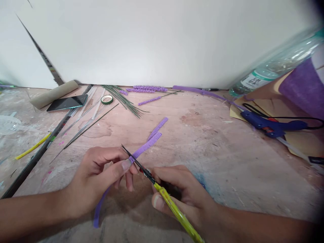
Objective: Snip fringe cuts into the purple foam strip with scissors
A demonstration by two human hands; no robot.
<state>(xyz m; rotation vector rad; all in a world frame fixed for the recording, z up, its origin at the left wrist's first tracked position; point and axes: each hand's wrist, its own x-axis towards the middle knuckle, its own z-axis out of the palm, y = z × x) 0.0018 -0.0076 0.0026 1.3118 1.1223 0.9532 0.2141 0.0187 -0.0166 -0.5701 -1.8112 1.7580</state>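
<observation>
My left hand [101, 177] pinches a long purple strip [146, 144] between thumb and fingers; the strip runs up to the right and its other end hangs below the hand. My right hand [178, 192] grips yellow-handled scissors [174, 209], whose dark blades cross the strip right beside my left thumb. A second short purple strip [158, 127] lies on the wooden table [215, 152] just beyond.
Green wires [124, 98], finished purple stems [149, 89], a green tape roll [107, 99], a phone [68, 102] and a cardboard tube [54, 94] lie at the back. At right are a blue glue gun [272, 125], a plastic bottle [275, 67] and purple sheet material [303, 86].
</observation>
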